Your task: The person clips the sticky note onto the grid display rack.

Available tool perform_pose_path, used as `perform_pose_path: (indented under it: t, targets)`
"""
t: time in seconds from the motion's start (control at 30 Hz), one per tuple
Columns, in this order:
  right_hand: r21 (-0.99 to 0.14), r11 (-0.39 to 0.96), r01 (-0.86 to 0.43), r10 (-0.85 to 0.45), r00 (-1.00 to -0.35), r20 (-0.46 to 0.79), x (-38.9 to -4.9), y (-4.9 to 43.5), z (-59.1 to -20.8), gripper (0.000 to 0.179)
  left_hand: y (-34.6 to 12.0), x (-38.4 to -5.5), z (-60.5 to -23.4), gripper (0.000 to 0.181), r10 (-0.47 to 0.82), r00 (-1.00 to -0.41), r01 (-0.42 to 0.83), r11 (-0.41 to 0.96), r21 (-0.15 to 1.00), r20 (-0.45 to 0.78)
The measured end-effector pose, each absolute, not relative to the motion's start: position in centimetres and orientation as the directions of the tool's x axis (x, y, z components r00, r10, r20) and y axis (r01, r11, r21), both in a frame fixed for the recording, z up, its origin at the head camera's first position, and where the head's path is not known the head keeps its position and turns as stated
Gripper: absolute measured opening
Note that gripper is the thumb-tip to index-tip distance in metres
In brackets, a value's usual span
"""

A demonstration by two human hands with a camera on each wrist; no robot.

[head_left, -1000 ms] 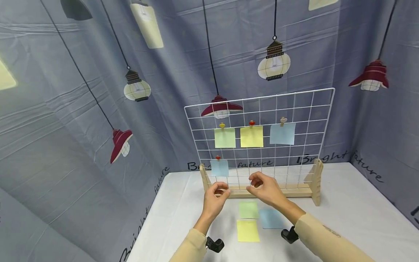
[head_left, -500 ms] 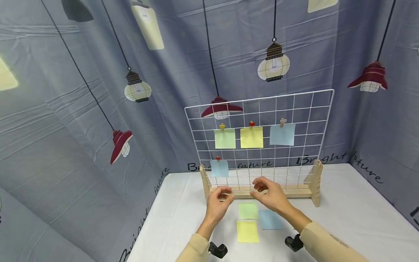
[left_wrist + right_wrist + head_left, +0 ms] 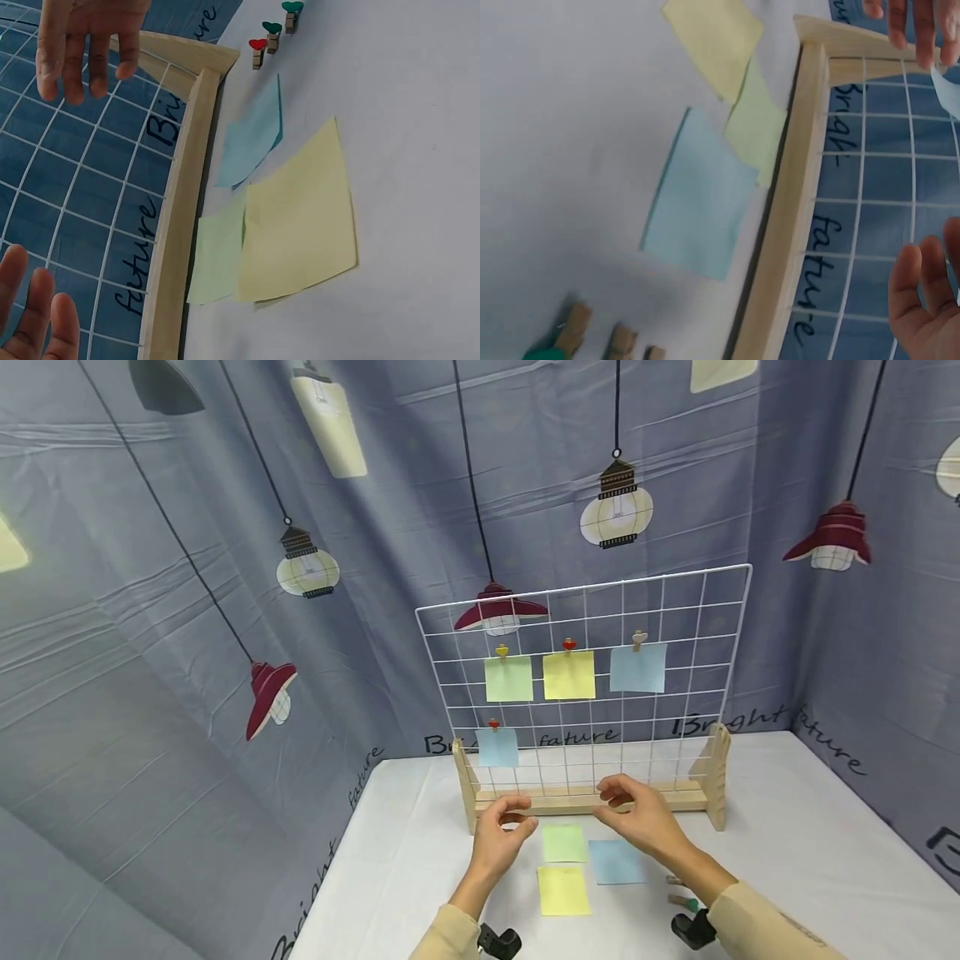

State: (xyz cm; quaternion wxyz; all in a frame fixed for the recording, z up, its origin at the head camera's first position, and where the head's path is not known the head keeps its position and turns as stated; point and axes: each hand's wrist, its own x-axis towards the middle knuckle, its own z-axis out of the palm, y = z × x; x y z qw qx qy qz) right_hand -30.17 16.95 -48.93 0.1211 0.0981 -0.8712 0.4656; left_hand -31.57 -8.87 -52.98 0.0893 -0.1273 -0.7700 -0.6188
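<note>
My left hand [image 3: 504,839] hovers in front of the lower left of the white wire grid [image 3: 600,727], holding nothing, its fingers loosely bent. My right hand [image 3: 645,818], likewise with nothing in it, is held to its right with thumb and fingers apart. A blue sticky note [image 3: 497,747] hangs low on the grid under a red heart clip [image 3: 493,723]. Higher up hang a green note [image 3: 509,679], a yellow note [image 3: 569,675] and a blue note [image 3: 637,668], each with a heart-topped clip.
On the white table lie a green sticky pad [image 3: 564,843], a yellow pad [image 3: 564,892] and a blue pad [image 3: 615,862]. Small wooden clothespins with red and green hearts [image 3: 272,37] lie beyond them. Wooden feet and a bar [image 3: 585,802] carry the grid.
Both hands have come down and back from the grid, and the right one has shifted rightward, widening the gap between them. Clothespins now show beside the right wrist. The view has turned slightly.
</note>
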Motion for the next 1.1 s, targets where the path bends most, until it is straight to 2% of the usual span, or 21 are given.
perform_pose_path:
  t: [0.23,0.8,1.1]
  targets:
    - [-0.774,0.590,-0.230,-0.019,-0.962,0.272,-29.4,18.8,-49.5,0.033,-8.8,-31.0,-53.8,0.024,0.078,-0.958,0.286,0.184,0.941,0.276]
    - [-0.772,0.601,-0.207,0.030,-0.959,0.281,-28.6,21.2,-50.8,0.030,-9.1,-30.4,-55.4,0.021,0.094,-0.961,0.275,0.225,0.935,0.260]
    - [-0.769,0.616,-0.171,0.056,-0.964,0.258,-27.9,23.0,-51.8,0.032,-8.9,-29.7,-56.4,0.028,0.081,-0.976,0.216,0.216,0.952,0.203]
